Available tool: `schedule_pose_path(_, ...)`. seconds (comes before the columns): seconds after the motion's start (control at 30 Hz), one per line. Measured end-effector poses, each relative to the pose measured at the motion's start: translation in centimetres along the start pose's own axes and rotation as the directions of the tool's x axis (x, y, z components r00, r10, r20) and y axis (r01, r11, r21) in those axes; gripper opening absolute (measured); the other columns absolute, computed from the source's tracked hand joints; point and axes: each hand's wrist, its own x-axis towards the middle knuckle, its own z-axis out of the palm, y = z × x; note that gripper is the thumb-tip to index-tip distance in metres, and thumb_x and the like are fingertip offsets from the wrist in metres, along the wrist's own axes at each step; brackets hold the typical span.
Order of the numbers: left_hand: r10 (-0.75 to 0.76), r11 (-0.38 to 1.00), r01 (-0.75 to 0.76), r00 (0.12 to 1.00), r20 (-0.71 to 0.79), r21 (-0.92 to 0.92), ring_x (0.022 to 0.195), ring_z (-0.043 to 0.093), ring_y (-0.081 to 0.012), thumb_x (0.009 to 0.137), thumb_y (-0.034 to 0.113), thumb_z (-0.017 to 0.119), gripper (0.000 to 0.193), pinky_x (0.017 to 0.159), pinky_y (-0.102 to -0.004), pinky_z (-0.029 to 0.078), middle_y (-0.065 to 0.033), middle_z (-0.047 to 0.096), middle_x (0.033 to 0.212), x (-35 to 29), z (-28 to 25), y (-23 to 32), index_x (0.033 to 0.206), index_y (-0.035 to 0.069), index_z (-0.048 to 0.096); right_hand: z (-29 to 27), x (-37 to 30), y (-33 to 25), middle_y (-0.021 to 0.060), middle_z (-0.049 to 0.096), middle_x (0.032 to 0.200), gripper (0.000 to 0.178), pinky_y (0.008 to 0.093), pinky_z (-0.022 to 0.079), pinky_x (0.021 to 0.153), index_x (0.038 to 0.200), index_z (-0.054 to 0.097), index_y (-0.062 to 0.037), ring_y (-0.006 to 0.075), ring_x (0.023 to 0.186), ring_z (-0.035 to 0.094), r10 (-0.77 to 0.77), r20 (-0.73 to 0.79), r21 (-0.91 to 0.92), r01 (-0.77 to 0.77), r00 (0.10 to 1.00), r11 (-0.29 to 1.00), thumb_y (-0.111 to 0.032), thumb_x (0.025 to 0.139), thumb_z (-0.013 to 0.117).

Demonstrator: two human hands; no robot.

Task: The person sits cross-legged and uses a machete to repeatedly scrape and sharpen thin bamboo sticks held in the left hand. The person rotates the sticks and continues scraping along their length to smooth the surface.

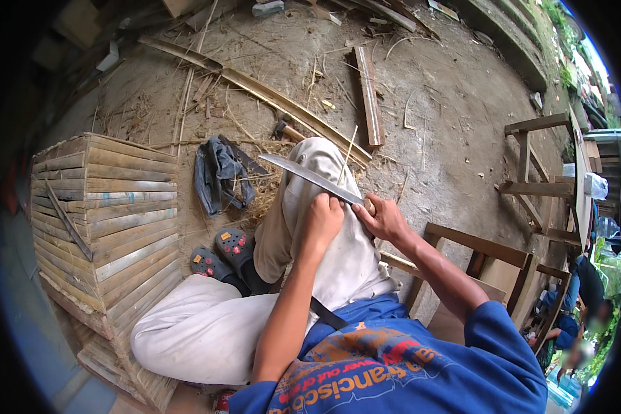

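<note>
Across my raised right knee lies a long knife like a machete, its grey blade (303, 173) pointing to the upper left. My right hand (386, 219) is closed round its handle, thumb near the base of the blade. My left hand (324, 219) is closed just below the blade. A thin pale bamboo strip (349, 150) rises past the blade's far edge from the left hand's fingers; its lower end is hidden by blade and hand. The knee, in light trousers (317, 155), is under both hands.
A bamboo-slat box (131, 221) stands at left. Dark cloth (221, 176), a hammer (291, 131), a long split length (269, 96) and a wooden beam (370, 96) lie on the dirt. Wooden frames (483, 243) stand at right; people (566, 324) sit beyond.
</note>
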Motion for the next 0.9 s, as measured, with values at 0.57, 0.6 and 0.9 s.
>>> schedule_pose_path(0.57,-0.123,0.956,0.146,0.987,0.105,-0.254,0.056,0.044,-0.0083,0.104,0.019,0.052,0.025,0.053,-0.0298,0.038,-0.0037,0.048,0.062,-11.8,-6.6,-3.0,0.087,0.002,0.06,1.0,0.9,0.2,0.0278,0.058,0.062,0.054,0.051,0.048,0.062,0.085,0.062,0.0035,0.0428,0.06,0.064,0.069,-0.028,0.092,-0.066,0.997,0.994,-0.049,0.097,0.063)
schedule_pose_path(0.6,-0.056,0.97,0.071,0.996,0.067,-0.234,0.057,0.051,-0.0146,0.101,0.016,0.053,0.022,0.056,-0.0327,0.042,-0.0104,0.054,0.065,-9.8,-5.9,-2.5,0.087,0.0,0.061,1.1,0.5,0.0,0.0274,0.058,0.062,0.052,0.0502,0.048,0.061,0.086,0.061,0.0025,0.0403,0.059,0.065,0.11,-0.057,0.127,-0.102,0.992,0.987,-0.048,0.097,0.063)
schedule_pose_path(0.9,0.105,0.993,-0.102,0.993,-0.046,0.056,0.078,0.064,-0.0491,0.097,0.013,0.054,0.018,0.064,-0.0546,0.048,-0.0268,0.064,0.076,-1.6,-1.7,0.5,0.09,-0.002,0.062,-0.7,0.4,-0.8,0.0279,0.063,0.065,0.055,0.0531,0.051,0.062,0.081,0.062,0.0022,0.047,0.066,0.066,0.073,0.033,-0.148,-0.067,0.997,0.987,-0.051,0.093,0.066)
